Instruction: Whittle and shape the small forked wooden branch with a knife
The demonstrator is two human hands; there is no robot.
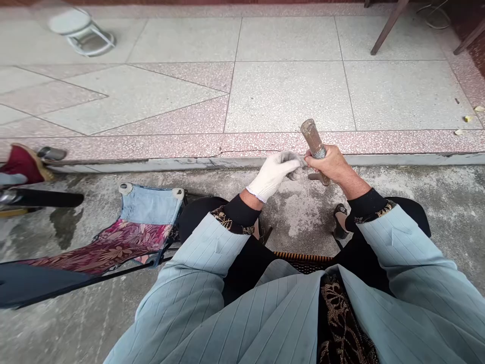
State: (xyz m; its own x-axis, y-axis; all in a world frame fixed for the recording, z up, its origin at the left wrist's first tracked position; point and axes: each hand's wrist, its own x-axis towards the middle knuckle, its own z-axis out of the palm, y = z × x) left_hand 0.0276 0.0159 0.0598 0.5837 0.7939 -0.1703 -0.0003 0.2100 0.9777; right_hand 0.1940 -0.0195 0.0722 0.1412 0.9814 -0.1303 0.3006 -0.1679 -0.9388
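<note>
My right hand (330, 163), bare, is wrapped round a brown stick-like piece (310, 135) that looks like bamboo or wood. Its thick upper end leans up and to the left. Grey wire (320, 152) is wound round it just above my fingers. A short brown stub (314, 176) juts leftward below the hand. In a white knit glove, my left hand (281, 171) is closed beside it, fingertips close to my right thumb. Between the two hands runs what looks like a thin strand of the wire, pinched by the gloved fingers; the glove partly hides it.
Ahead lies a raised tiled step (288, 96) with a pale edge. A folding chair (132, 237) with patterned cloth stands at my left. Farther left are a black cylinder (53, 197) and a person's red shoe (22, 164). A white stool (81, 30) stands at the upper left.
</note>
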